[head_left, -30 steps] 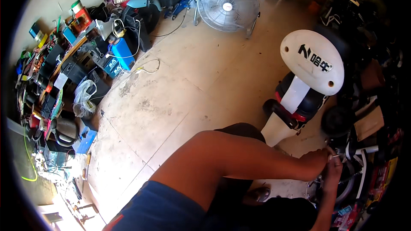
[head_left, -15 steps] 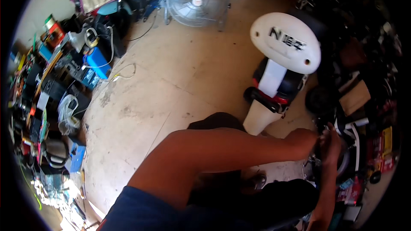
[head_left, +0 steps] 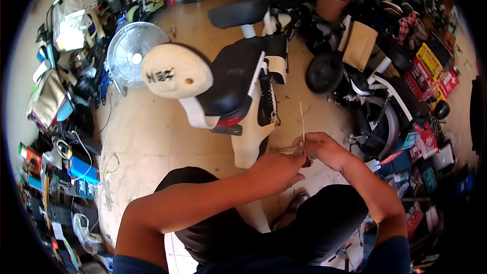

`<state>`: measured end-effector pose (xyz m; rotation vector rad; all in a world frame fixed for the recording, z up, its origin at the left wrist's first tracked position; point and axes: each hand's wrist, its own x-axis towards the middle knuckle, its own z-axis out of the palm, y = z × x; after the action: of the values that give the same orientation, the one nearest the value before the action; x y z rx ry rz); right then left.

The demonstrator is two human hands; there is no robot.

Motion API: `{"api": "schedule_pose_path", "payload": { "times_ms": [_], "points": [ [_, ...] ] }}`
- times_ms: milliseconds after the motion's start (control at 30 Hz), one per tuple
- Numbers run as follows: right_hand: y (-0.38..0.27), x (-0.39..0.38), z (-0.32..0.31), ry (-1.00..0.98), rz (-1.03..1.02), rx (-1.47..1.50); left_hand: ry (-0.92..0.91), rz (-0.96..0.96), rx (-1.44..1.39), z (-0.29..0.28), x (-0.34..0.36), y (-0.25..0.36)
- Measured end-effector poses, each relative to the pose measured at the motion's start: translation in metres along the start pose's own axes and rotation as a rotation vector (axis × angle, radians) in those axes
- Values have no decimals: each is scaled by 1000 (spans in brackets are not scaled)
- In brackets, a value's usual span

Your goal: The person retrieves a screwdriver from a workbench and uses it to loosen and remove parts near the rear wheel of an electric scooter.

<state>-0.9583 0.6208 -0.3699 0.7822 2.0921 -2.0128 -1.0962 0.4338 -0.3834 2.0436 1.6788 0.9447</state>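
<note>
My two hands meet low in front of the scooter (head_left: 238, 71), above my bent knees. My right hand (head_left: 324, 149) is closed, with a thin pale strand (head_left: 302, 119), like a wire or a thin stick, standing up from its fingertips. Beside it, my left hand (head_left: 276, 170) has its thumb and forefinger pinched together against the right fingers, while its lower fingers are partly curled. Several fine strands (head_left: 281, 149) run leftward from where the fingertips touch. What lies between the left fingertips is too small to make out.
A white oval backrest (head_left: 177, 71) is at the scooter's near left. Behind it stands a round metal fan (head_left: 133, 55). A partly dismantled two-wheeler (head_left: 378, 116) and red boxes (head_left: 431, 76) are at the right. Tools, cables and a blue box (head_left: 83, 170) crowd the left wall.
My view has swung to the right and up. Both hands have come from beside the parts on the right to in front of my knees, and the upright pale strand now shows.
</note>
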Motion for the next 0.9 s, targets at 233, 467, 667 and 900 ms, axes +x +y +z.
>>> {"api": "schedule_pose_path", "payload": {
  "times_ms": [233, 467, 667, 900],
  "points": [
    [34, -7, -34, 273, -83, 219, 155, -128, 192, -28, 3, -7],
    [36, -11, -57, 328, 2, 427, 48, -320, 269, -19, 15, -26],
    [41, -9, -79, 367, -221, 383, -52, -346, 257, -1, 40, -59],
    [54, 13, -98, 417, -96, 430, -34, -451, 271, 44, 84, -126]
  ]
}}
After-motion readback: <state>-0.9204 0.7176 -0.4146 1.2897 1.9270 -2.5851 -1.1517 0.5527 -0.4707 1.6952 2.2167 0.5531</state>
